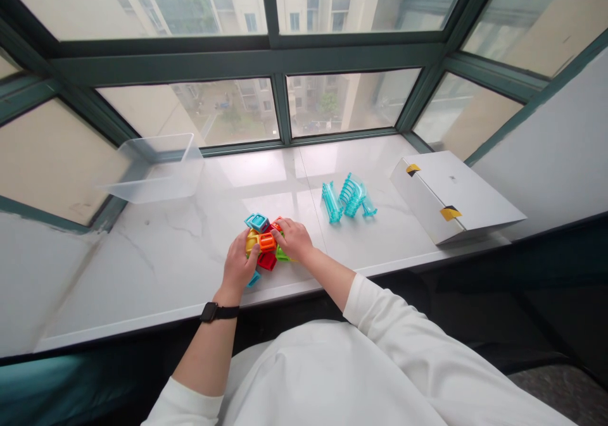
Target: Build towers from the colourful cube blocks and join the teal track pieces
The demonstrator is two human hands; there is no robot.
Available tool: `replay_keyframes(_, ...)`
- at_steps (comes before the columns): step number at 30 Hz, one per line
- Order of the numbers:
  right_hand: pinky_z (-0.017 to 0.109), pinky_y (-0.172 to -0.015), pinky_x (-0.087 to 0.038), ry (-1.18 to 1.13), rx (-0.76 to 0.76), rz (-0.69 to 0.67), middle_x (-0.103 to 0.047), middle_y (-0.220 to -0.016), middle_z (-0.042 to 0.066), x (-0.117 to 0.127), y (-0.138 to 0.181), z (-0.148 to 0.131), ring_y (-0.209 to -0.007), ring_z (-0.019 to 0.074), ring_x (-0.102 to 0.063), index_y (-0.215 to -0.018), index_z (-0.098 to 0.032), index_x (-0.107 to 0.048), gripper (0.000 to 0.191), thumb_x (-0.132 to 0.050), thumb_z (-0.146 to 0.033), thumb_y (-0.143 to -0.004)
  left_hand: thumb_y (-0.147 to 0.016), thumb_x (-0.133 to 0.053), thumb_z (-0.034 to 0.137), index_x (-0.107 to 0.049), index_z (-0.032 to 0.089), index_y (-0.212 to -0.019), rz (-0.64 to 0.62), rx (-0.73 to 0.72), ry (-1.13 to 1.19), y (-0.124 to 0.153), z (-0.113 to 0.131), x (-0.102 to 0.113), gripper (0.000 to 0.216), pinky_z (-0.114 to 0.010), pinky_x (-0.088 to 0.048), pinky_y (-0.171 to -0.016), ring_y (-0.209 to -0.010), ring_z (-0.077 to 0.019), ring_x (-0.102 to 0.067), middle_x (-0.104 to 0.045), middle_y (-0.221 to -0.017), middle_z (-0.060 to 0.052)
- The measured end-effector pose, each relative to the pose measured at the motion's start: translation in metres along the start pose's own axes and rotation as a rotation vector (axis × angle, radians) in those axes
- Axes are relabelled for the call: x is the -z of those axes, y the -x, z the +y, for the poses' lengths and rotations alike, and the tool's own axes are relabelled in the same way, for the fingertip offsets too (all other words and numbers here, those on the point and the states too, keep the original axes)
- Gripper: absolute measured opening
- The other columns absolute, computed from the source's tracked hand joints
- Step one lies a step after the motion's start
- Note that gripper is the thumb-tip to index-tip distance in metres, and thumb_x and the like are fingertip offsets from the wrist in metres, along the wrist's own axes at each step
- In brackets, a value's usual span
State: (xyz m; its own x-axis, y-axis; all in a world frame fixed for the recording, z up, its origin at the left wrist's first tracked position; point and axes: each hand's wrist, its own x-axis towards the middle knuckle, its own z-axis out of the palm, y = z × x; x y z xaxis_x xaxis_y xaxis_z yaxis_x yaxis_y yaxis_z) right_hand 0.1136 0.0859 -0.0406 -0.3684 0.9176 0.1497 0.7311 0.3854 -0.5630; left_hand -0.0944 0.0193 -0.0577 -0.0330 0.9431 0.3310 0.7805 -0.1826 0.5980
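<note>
A small heap of colourful plastic toy blocks lies on the white marble-patterned sill, close to its front edge. My left hand (239, 263), with a black watch on the wrist, curls round the left side of the heap, its thumb and fingers about a yellow block (251, 242). From the right, my right hand (295, 241) closes its fingers on a red-orange block (277, 223). Between the hands sits an orange block (266, 242). Blue blocks (259, 222) lie behind, a red block (266, 261) in front, and a green block (282, 254) partly under my right hand.
Translucent turquoise track pieces (352, 195) lie to the right of the heap. A clear plastic bin (166, 188) stands at the back left. At the right is a white box-like object (456, 192) with yellow-and-black tabs. Green-framed windows (280, 59) border the sill.
</note>
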Motion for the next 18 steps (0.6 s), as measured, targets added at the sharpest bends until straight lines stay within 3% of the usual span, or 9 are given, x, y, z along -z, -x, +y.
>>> replay_keyframes(4, 0.039, -0.12, -0.039, -0.053, 0.056, 0.014, -0.066, -0.147, 0.011, 0.013, 0.003, 0.006, -0.138, 0.0243, -0.057, -0.143, -0.021, -0.061, 0.041, -0.049, -0.045, -0.112, -0.105, -0.049, 0.048, -0.045, 0.023, -0.158, 0.047, -0.003, -0.012, -0.001, -0.002, 0.004, 0.058, -0.054, -0.036, -0.129, -0.156, -0.0314, -0.042, -0.046, -0.165, -0.017)
replay_keyframes(7, 0.038, -0.124, -0.037, -0.07, 0.096, 0.178, -0.065, -0.146, 0.012, 0.048, 0.01, 0.025, -0.141, 0.0247, -0.054, -0.137, -0.02, -0.066, 0.038, -0.05, -0.041, -0.11, -0.106, -0.049, 0.046, -0.045, 0.024, -0.159, 0.047, -0.019, -0.014, -0.002, -0.001, 0.009, 0.058, -0.054, -0.036, -0.129, -0.154, -0.031, -0.044, -0.05, -0.163, -0.016)
replay_keyframes(9, 0.04, -0.125, -0.036, -0.03, 0.004, 0.335, -0.064, -0.144, 0.014, 0.077, 0.01, 0.045, -0.14, 0.0266, -0.052, -0.137, -0.018, -0.065, 0.038, -0.047, -0.035, -0.109, -0.106, -0.05, 0.047, -0.046, 0.025, -0.159, 0.052, -0.026, -0.014, -0.006, 0.001, 0.011, 0.057, -0.054, -0.035, -0.13, -0.155, -0.0307, -0.044, -0.05, -0.164, -0.015)
replay_keyframes(11, 0.044, -0.126, -0.035, 0.052, -0.108, 0.391, -0.061, -0.145, 0.017, 0.102, 0.003, 0.065, -0.142, 0.0291, -0.05, -0.141, -0.016, -0.062, 0.04, -0.048, -0.03, -0.106, -0.105, -0.052, 0.049, -0.046, 0.024, -0.159, 0.048, -0.023, -0.016, -0.016, 0.005, 0.01, 0.059, -0.053, -0.035, -0.13, -0.156, -0.0311, -0.042, -0.047, -0.166, -0.015)
replay_keyframes(14, 0.048, -0.127, -0.033, 0.194, -0.269, 0.298, -0.052, -0.154, 0.022, 0.121, -0.016, 0.088, -0.147, 0.0339, -0.044, -0.153, -0.01, -0.05, 0.058, -0.06, -0.028, -0.099, -0.103, -0.056, 0.052, -0.048, 0.022, -0.157, 0.019, 0.005, -0.053, -0.038, 0.012, 0.004, 0.063, -0.056, -0.034, -0.129, -0.157, -0.0345, -0.039, -0.043, -0.168, -0.017)
replay_keyframes(18, 0.049, -0.121, -0.04, 0.296, -0.448, 0.083, -0.039, -0.164, 0.025, 0.117, -0.042, 0.1, -0.144, 0.0392, -0.048, -0.165, -0.011, -0.034, 0.079, -0.067, -0.033, -0.097, -0.102, -0.055, 0.051, -0.055, 0.019, -0.15, -0.106, 0.001, -0.108, -0.06, 0.018, -0.004, 0.058, -0.054, -0.042, -0.122, -0.142, -0.035, -0.053, -0.059, -0.15, -0.018)
